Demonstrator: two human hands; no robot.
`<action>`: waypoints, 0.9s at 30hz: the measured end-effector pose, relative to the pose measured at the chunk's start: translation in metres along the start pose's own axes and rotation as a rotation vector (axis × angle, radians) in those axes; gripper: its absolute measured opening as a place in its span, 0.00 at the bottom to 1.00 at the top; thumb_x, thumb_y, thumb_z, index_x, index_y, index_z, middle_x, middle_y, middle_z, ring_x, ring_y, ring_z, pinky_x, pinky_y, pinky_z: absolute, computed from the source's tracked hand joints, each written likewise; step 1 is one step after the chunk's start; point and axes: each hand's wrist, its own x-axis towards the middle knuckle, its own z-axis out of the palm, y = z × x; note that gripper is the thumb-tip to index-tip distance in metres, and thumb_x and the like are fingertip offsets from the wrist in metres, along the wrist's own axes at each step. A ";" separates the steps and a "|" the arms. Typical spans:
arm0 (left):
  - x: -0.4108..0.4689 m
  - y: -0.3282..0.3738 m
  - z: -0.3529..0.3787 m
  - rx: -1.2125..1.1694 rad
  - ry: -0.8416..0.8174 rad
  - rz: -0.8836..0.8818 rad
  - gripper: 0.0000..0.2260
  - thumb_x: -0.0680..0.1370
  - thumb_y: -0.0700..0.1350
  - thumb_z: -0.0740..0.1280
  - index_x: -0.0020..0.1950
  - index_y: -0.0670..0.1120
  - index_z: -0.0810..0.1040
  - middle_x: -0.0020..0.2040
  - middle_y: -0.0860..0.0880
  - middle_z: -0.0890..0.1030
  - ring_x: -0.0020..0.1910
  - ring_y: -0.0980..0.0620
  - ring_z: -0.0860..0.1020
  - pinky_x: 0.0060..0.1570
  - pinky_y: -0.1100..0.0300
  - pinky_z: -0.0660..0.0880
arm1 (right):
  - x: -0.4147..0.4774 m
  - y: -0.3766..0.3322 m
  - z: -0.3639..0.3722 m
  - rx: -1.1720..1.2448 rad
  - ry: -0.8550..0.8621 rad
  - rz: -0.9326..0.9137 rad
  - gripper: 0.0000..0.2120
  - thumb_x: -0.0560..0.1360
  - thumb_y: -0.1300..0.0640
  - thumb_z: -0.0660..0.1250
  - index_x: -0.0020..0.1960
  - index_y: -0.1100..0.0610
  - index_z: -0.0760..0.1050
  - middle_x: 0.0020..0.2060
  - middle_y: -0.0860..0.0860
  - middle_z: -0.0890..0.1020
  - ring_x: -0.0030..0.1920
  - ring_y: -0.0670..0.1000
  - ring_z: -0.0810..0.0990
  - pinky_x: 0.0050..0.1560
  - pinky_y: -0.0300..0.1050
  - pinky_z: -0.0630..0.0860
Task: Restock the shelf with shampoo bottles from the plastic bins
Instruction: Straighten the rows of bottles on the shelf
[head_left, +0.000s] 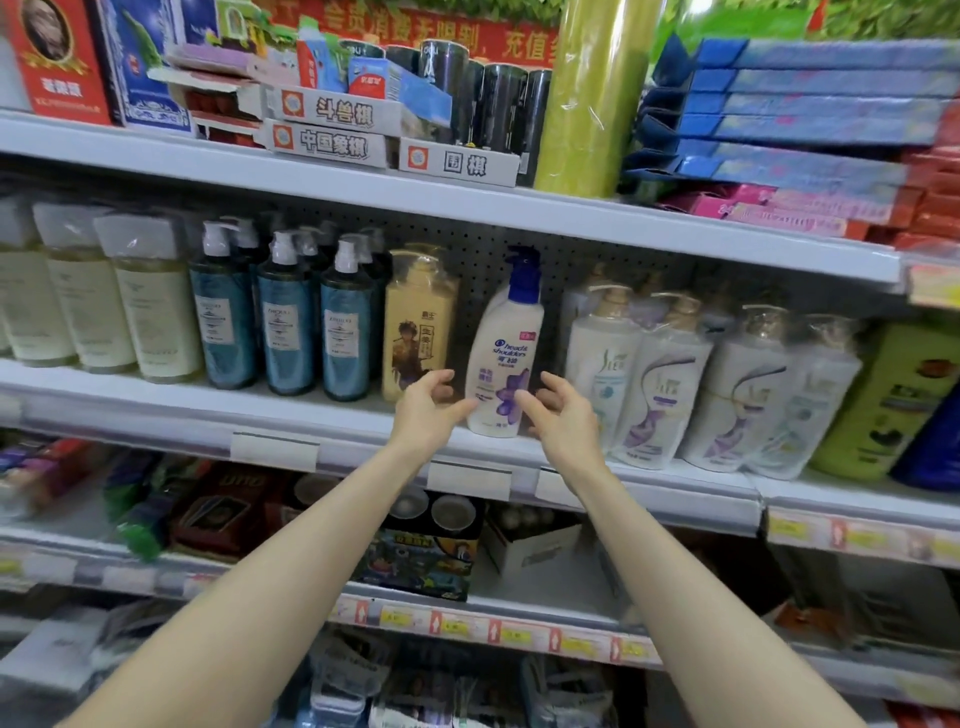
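L hand (428, 410) & R hand (558, 415), fingers loose, gripping nothing, flank white shampoo bottle (506, 353) standing on mid shelf (156, 410).

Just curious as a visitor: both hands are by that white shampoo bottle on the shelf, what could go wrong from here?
1. The white shampoo bottle is tall and stands near the shelf edge; a clumsy touch from the left hand or right hand might tip it off.
2. The wrapped white bottles sit close to the right hand, which might knock them.
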 end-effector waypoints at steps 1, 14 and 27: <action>0.003 0.000 0.001 -0.002 -0.012 -0.010 0.28 0.75 0.45 0.72 0.73 0.45 0.67 0.67 0.43 0.74 0.59 0.51 0.75 0.60 0.55 0.73 | 0.003 0.001 0.002 0.000 -0.013 -0.007 0.30 0.77 0.55 0.68 0.75 0.57 0.61 0.69 0.59 0.72 0.66 0.55 0.73 0.64 0.55 0.74; 0.050 -0.023 0.012 -0.071 -0.200 0.016 0.26 0.76 0.42 0.70 0.73 0.44 0.67 0.65 0.46 0.77 0.62 0.48 0.76 0.61 0.46 0.75 | 0.042 0.021 0.021 -0.015 0.031 -0.040 0.23 0.80 0.55 0.62 0.73 0.57 0.63 0.49 0.50 0.81 0.50 0.48 0.80 0.39 0.30 0.73; 0.068 -0.034 0.021 -0.107 -0.207 0.054 0.23 0.77 0.39 0.68 0.71 0.42 0.69 0.63 0.45 0.79 0.61 0.49 0.77 0.63 0.50 0.74 | 0.067 0.036 0.032 -0.001 0.034 -0.048 0.24 0.79 0.53 0.63 0.74 0.54 0.65 0.51 0.46 0.81 0.58 0.52 0.80 0.61 0.45 0.76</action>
